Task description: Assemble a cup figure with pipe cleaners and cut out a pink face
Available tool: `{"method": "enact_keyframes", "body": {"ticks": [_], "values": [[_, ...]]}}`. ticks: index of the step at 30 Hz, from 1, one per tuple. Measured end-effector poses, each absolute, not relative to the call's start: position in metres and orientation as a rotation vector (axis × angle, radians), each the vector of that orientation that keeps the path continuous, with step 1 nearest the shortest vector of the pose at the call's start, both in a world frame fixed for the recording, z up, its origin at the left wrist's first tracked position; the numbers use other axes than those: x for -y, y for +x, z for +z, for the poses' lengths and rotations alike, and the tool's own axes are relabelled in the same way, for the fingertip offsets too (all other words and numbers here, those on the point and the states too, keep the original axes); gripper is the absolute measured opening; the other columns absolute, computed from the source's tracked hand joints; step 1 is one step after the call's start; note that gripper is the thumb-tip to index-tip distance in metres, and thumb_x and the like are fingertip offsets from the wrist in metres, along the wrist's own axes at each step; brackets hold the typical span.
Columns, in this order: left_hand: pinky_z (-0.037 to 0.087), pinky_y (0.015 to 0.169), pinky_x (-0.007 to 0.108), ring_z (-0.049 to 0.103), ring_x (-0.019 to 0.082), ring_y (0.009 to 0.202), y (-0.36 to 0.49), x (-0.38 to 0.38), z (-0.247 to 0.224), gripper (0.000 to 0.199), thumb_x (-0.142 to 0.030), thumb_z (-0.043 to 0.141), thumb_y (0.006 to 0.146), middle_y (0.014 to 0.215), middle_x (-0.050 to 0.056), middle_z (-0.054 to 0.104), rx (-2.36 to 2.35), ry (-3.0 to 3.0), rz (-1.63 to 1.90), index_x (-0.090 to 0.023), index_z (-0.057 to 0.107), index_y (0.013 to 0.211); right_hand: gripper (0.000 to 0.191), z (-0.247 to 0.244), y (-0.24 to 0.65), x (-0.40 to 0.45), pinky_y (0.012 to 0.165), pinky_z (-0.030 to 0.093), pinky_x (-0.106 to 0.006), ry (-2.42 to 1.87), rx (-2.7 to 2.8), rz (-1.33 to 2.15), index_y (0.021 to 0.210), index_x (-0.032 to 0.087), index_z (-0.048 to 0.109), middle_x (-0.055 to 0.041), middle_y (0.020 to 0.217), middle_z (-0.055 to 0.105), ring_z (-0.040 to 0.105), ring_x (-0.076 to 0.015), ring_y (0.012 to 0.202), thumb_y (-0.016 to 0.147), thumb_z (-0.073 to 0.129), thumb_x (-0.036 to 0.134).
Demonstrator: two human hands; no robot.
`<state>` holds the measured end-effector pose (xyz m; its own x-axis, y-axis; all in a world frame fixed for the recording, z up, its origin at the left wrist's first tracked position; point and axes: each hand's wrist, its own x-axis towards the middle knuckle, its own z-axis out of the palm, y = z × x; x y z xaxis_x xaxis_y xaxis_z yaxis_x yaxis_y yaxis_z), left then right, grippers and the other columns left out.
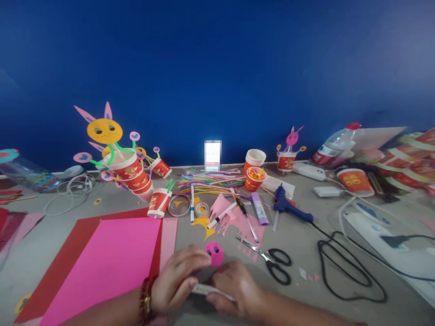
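A white strip [205,289] with faint grey marks, perhaps tape, stretches between my two hands near the front of the table. My left hand [181,278] pinches its left end between thumb and fingers. Closed round the right end is my right hand [239,290], its thumb along the lower edge. Just beyond my left fingertips is a pink paper circle [215,254] with a drawn face; the fingers cover its left edge, and I cannot tell whether they touch it. To the right lie black-handled scissors [272,262], blades partly apart, over pink paper scraps [249,222].
Pink and red paper sheets [118,253] lie left. Stacked red cups [131,174] carry a yellow rabbit face [104,131]. Pipe cleaners [210,183] lie before a lit phone [213,156]. A blue glue gun [292,206], its looping cable [321,267] and a power strip [380,244] are right.
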<state>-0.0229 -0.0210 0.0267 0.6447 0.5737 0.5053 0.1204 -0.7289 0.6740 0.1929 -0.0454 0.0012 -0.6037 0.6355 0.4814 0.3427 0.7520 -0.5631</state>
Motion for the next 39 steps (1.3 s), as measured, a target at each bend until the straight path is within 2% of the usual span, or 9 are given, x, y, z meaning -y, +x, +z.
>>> {"method": "enact_keyframes", "body": {"ticks": [3,8,11,13,16,20,27,34,39], "values": [[0.052,0.093,0.039,0.063,0.026,0.106,-0.023,0.019,0.018,0.043,-0.045,0.028,0.104,0.118,0.013,0.063,-0.690,1.915,1.057,-0.022,0.048,0.135,0.042,0.023,0.209,0.033,0.048,0.029,-0.027,-0.835,2.159,0.490,0.061,0.023,0.044,0.0041,0.050,0.048,0.044,-0.0133,0.046,0.100,0.035,0.036],[0.052,0.090,0.034,0.061,0.022,0.103,-0.022,0.019,0.012,0.029,-0.032,0.036,0.105,0.116,0.009,0.062,-0.774,1.822,1.052,-0.024,0.051,0.129,0.037,0.060,0.272,0.013,0.048,0.033,-0.025,-1.123,1.877,0.295,0.063,0.023,0.045,0.0035,0.052,0.048,0.045,-0.0135,0.045,0.099,0.035,0.026],[0.052,0.089,0.031,0.061,0.019,0.100,-0.021,0.018,0.015,0.022,-0.026,0.043,0.103,0.112,0.006,0.063,-0.845,1.881,0.989,-0.025,0.052,0.123,0.037,0.063,0.314,0.009,0.050,0.038,-0.023,-1.422,1.653,0.171,0.063,0.023,0.047,0.0028,0.054,0.054,0.049,-0.0134,0.046,0.098,0.038,0.032],[0.051,0.090,0.031,0.061,0.019,0.101,-0.019,0.018,0.016,0.020,-0.025,0.045,0.102,0.112,0.006,0.063,-0.901,1.919,0.951,-0.026,0.052,0.121,0.033,0.055,0.334,0.011,0.050,0.038,-0.024,-1.628,1.650,-0.028,0.073,0.022,0.056,0.0021,0.056,0.060,0.053,-0.0144,0.045,0.097,0.043,0.041],[0.051,0.092,0.033,0.061,0.019,0.103,-0.016,0.017,0.018,0.021,-0.024,0.047,0.100,0.114,0.006,0.063,-0.972,1.957,0.910,-0.025,0.051,0.121,0.042,0.035,0.351,0.019,0.048,0.035,-0.025,-1.838,1.714,-0.301,0.084,0.021,0.065,-0.0024,0.060,0.068,0.062,-0.0184,0.046,0.096,0.040,0.051],[0.052,0.092,0.034,0.062,0.020,0.103,-0.013,0.018,0.021,0.024,-0.020,0.049,0.097,0.116,0.008,0.063,-1.014,2.009,0.884,-0.023,0.051,0.121,0.049,0.013,0.358,0.029,0.046,0.033,-0.027,-2.005,1.766,-0.461,0.093,0.019,0.071,-0.0044,0.056,0.069,0.064,-0.0216,0.045,0.098,0.034,0.050],[0.052,0.091,0.032,0.063,0.019,0.102,-0.011,0.017,0.023,0.023,-0.015,0.047,0.095,0.112,0.007,0.064,-1.021,2.015,0.911,-0.022,0.053,0.117,0.048,0.006,0.352,0.023,0.045,0.034,-0.028,-2.018,1.931,-0.474,0.108,0.019,0.071,-0.0049,0.057,0.070,0.066,-0.0237,0.047,0.100,0.033,0.047],[0.050,0.090,0.032,0.061,0.019,0.103,-0.013,0.017,0.019,0.026,-0.012,0.048,0.094,0.112,0.006,0.063,-1.023,2.030,0.891,-0.023,0.052,0.118,0.047,0.029,0.343,0.022,0.067,0.052,-0.036,-1.837,1.928,-0.343,0.117,0.016,0.063,-0.0145,0.104,0.073,0.071,-0.0294,0.084,0.099,0.039,0.052],[0.051,0.087,0.032,0.062,0.019,0.098,-0.011,0.015,0.020,0.026,-0.013,0.047,0.094,0.110,0.006,0.064,-1.020,2.002,0.888,-0.023,0.053,0.117,0.024,0.048,0.289,0.027,0.079,0.054,-0.033,-1.460,2.128,0.165,0.106,0.022,0.067,-0.0100,0.101,0.073,0.069,-0.0234,0.090,0.097,0.048,0.032]]}}
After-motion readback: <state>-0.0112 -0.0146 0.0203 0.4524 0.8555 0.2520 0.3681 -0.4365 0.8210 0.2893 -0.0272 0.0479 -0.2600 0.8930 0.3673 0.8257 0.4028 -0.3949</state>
